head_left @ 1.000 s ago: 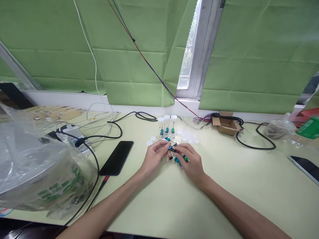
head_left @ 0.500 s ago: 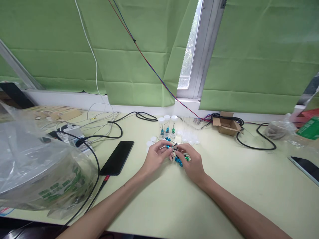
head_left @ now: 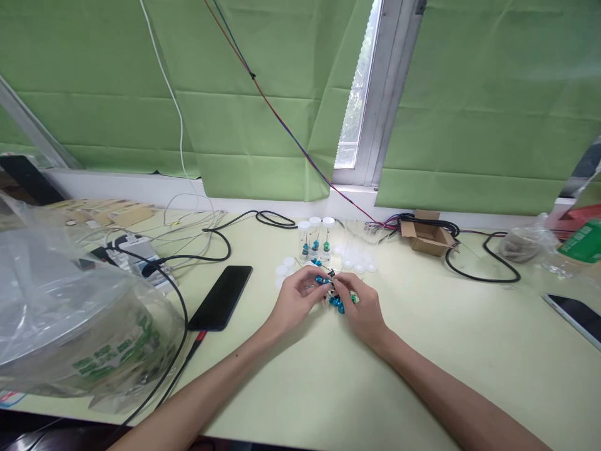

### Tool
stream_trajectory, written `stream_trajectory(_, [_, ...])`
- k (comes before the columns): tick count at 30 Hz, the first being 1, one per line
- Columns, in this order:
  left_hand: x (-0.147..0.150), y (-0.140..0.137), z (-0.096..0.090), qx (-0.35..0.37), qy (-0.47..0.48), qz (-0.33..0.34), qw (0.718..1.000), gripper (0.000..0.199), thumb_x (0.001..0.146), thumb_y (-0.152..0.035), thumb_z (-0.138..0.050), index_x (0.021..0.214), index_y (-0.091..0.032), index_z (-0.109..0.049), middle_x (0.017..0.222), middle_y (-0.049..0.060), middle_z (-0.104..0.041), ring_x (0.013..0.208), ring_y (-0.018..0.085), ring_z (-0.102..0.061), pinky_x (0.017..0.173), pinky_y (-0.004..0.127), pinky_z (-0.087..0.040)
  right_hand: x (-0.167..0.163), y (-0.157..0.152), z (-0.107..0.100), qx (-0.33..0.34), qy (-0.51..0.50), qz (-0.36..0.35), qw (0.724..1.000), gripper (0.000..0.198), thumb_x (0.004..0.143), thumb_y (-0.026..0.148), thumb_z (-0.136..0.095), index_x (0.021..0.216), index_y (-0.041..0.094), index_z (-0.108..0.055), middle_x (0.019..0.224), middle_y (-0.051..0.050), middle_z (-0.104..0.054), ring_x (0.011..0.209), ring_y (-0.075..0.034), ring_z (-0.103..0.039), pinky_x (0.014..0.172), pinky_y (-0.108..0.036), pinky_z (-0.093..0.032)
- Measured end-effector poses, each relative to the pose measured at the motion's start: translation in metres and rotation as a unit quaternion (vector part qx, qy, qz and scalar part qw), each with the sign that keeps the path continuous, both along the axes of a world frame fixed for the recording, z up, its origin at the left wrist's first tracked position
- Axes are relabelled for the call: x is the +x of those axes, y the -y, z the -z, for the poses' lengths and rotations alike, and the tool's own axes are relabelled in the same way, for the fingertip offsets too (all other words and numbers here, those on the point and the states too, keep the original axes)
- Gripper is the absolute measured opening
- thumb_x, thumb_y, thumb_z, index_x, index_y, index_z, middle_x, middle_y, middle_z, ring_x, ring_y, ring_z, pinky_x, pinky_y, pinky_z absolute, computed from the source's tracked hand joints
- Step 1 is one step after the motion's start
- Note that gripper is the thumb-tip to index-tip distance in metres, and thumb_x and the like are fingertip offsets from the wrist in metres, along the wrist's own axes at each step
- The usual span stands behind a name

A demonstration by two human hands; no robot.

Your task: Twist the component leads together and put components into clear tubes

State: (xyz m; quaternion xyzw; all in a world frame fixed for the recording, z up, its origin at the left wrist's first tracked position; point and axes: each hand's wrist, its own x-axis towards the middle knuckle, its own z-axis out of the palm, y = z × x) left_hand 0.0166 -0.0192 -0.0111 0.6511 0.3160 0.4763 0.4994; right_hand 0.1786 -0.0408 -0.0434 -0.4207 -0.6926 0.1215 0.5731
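My left hand (head_left: 299, 295) is closed in a pinch, with a small blue-headed piece (head_left: 321, 280) on a thin shank at its fingertips. Facing it, my right hand (head_left: 360, 300) pinches at the same spot, its fingertips almost touching the left ones. What lies between the right fingers is small, dark and partly hidden. Below the fingertips, several blue-headed pieces (head_left: 336, 304) and a green-headed one (head_left: 353, 299) lie in a cluster on the table. Just beyond stand clear tubes with white caps (head_left: 315, 241), holding blue- and green-headed pieces with their shanks upward.
White caps (head_left: 282, 271) and clear empty tubes (head_left: 352, 254) flank the standing tubes. A black phone (head_left: 220, 298) and a large plastic-wrapped bundle (head_left: 84, 319) are at left. Behind to the right sits an open cardboard box (head_left: 427, 237) among black cables; another phone (head_left: 577, 319) lies far right.
Both hands stay at the same place. The fingertips have shifted slightly, the right ones closer to the left, and the blue-headed piece at the left fingers has turned a little.
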Motion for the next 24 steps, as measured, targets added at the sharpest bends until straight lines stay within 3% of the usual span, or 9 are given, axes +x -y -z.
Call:
stream_trajectory(6, [0.0024, 0.0036, 0.0017, 0.013, -0.001, 0.001, 1.000, 0.017, 0.081, -0.031, -0.069, 0.093, -0.020, -0.064, 0.097, 0.006, -0.063, 0.074, 0.016, -0.061, 0.064, 0.028, -0.052, -0.0003, -0.0009, 0.0028, -0.011, -0.013, -0.003, 1.000, 0.013, 0.098, 0.027, -0.048, 0.096, 0.020, -0.059, 0.084, -0.003, -0.068, 0.073, -0.016, -0.065, 0.070, -0.028, -0.054])
stream_trajectory(11, [0.0029, 0.0031, 0.0030, 0.022, -0.004, 0.000, 1.000, 0.017, 0.083, -0.031, -0.068, 0.093, -0.020, -0.061, 0.093, 0.004, -0.061, 0.069, 0.014, -0.061, 0.062, 0.027, -0.051, -0.0010, 0.0008, 0.0009, -0.029, -0.031, -0.020, 0.999, 0.013, 0.097, 0.027, -0.048, 0.094, 0.020, -0.058, 0.080, -0.002, -0.066, 0.067, -0.014, -0.064, 0.066, -0.027, -0.054])
stream_trajectory(19, [0.0007, -0.0030, 0.0040, 0.000, 0.043, 0.005, 0.999, 0.018, 0.084, -0.030, -0.069, 0.091, -0.018, -0.057, 0.090, 0.001, -0.059, 0.062, 0.010, -0.061, 0.063, 0.027, -0.051, -0.0019, 0.0014, -0.0014, -0.029, -0.048, -0.087, 0.995, 0.015, 0.093, 0.022, -0.055, 0.107, 0.020, -0.059, 0.091, -0.005, -0.068, 0.080, -0.017, -0.067, 0.074, -0.029, -0.057])
stream_trajectory(24, [0.0011, -0.0010, -0.0003, -0.009, 0.054, 0.014, 0.998, 0.019, 0.083, -0.030, -0.070, 0.091, -0.018, -0.057, 0.093, 0.002, -0.059, 0.065, 0.011, -0.062, 0.063, 0.028, -0.051, -0.0021, 0.0010, 0.0002, -0.032, -0.056, -0.088, 0.994, 0.015, 0.094, 0.022, -0.054, 0.108, 0.021, -0.059, 0.091, -0.005, -0.068, 0.080, -0.017, -0.067, 0.075, -0.030, -0.057])
